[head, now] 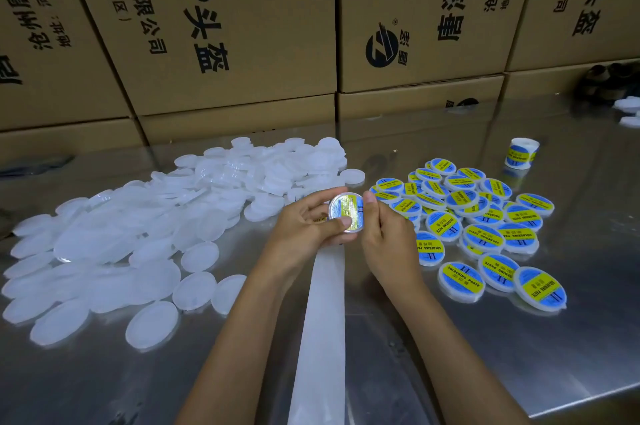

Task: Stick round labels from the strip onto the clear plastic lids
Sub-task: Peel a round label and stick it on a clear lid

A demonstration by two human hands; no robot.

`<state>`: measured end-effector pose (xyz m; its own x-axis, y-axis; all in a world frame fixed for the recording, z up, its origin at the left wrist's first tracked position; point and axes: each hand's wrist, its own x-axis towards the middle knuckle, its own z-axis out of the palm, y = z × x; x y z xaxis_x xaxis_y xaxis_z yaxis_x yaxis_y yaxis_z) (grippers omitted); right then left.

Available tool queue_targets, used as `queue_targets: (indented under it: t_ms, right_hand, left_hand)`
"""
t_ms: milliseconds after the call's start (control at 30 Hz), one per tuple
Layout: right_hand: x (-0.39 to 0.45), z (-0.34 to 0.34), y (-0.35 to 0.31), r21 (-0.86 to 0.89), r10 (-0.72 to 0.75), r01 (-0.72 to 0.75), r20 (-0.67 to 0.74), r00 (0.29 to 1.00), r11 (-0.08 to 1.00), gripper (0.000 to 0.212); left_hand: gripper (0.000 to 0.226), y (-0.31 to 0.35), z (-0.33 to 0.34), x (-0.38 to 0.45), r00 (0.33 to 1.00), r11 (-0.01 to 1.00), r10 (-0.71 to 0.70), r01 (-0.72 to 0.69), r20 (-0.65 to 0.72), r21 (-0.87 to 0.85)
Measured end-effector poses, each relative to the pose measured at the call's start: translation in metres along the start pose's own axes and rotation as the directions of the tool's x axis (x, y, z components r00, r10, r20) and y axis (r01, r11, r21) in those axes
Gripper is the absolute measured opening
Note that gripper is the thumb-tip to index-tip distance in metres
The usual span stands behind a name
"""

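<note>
Clear round plastic lid [345, 212], already carrying a blue-and-yellow round label, sits at the frame's centre, raised above the shiny steel surface [450, 338]. Left hand [313, 220] holds its grip clenched around the lid's rim, thumb across the lower edge; right hand [382, 222] touches the lid's right edge with curled fingers, apparently pinching it. Thin, light and slick, the lid probably flexes, so the rim looks the safest hold. White backing strip [322, 338] trails toward the bottom edge.

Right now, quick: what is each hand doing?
Left hand: fingers curled round a lid with a label on it.
Right hand: thumb at the lid's right edge; firm hold cannot be told.
</note>
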<state>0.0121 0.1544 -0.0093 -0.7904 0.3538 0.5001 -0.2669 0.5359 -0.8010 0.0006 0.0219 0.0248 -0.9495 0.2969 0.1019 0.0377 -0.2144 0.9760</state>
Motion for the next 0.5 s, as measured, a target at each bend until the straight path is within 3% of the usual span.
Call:
queue_targets:
  t_ms: [100,167,367,500]
  right_hand:
    - [-0.0021,0.0006,-0.0010,0.152,0.010,-0.019,0.058,0.998,0.988,0.047]
    - [-0.0033,0.0020,0.0007,0.160,0.002,-0.020,0.111,0.994,0.987,0.048]
    - [-0.0067,0.0053,0.0004,-0.118,-0.019,0.032,0.109,0.994,0.993,0.068]
    - [-0.0067,0.0023,-0.0002,-0.174,-0.047,0.056,0.058,0.997,0.983,0.065]
  left_hand:
    - [0.029,0.0005,-0.0001,-0.0009,0.994,0.998,0.058,-0.057,-0.096,0.013]
    - [0.022,-0.0002,0.0020,-0.0011,0.985,0.997,0.076,-0.077,-0.156,0.002]
    - [0.012,-0.0004,0.0052,-0.0024,0.953,0.996,0.060,-0.079,-0.298,-0.050]
    - [0.012,0.0009,0.0080,-0.0033,0.952,0.994,0.055,-0.081,-0.302,-0.074]
